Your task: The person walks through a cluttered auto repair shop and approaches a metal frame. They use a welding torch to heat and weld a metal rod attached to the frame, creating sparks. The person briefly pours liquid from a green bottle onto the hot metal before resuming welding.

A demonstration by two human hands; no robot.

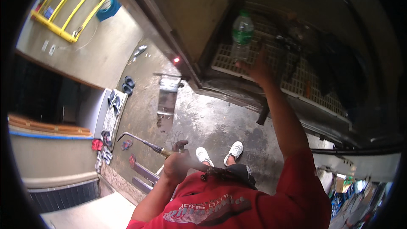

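A brass-bodied gas torch (149, 145) with a thin bent metal tip is gripped in my left hand (177, 166), low in front of my red shirt. The tip points away to the left, and no flame shows. My right hand (258, 68) reaches forward over a perforated pale shelf (224, 65) inside a dark metal enclosure. Its thumb and fingers are spread, with nothing seen between them. Just left of those fingers stands a clear plastic bottle (243, 34) with a green cap and green label. Shadow hides part of the hand and whatever it may touch.
Dark tangled items (292, 42) lie on the shelf beyond my hand. A dark handle-like bar (263, 116) sticks out below the shelf edge. A metal plate stand (167, 97) is on the wet concrete floor. Slippers (128, 85) line the left wall, beneath a yellow rack (63, 29).
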